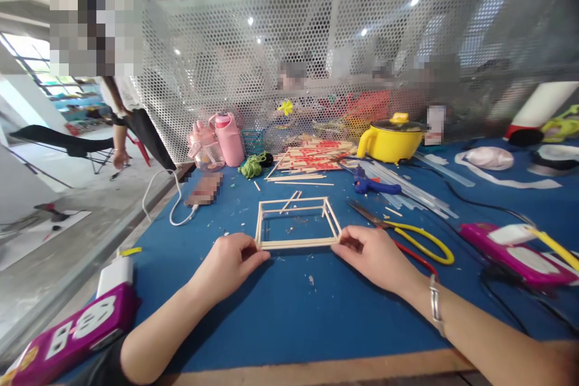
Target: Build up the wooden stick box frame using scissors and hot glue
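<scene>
The table (289, 319) has a blue top with small pale scraps and a brown near edge (335, 369). A stick frame (298, 244) sits around its middle, scissors (382, 223) just to the right. Toward the far edge lie a blue glue gun (375, 186), clear rods (418, 190) and a heap of wooden sticks (312, 155). Along that edge stand a yellow pot (393, 143) and a pink bottle (228, 142), with green yarn (254, 166) near the bottle. One purple power strip (79, 329) occupies the near left corner; another (515, 256) lies by the right edge.
</scene>
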A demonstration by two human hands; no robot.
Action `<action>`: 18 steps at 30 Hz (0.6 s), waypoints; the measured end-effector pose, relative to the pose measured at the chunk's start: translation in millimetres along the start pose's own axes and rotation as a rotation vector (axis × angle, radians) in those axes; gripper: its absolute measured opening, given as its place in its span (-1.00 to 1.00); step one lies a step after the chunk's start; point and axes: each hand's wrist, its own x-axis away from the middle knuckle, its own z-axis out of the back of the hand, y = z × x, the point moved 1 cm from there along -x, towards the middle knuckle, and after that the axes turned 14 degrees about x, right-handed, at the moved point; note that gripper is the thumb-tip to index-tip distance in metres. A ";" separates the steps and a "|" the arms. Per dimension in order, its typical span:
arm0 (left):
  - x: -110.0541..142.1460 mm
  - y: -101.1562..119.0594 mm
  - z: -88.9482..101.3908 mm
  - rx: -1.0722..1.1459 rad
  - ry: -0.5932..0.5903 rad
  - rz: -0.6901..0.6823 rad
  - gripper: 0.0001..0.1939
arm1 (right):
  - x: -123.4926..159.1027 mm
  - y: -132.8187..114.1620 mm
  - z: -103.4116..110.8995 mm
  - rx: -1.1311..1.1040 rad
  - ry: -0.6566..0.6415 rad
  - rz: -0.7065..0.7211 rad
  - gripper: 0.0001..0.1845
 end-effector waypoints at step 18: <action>-35.2 -8.4 34.0 -0.198 -0.100 0.105 -0.79 | -2.5 7.9 -0.4 -0.090 -0.006 -0.048 -0.83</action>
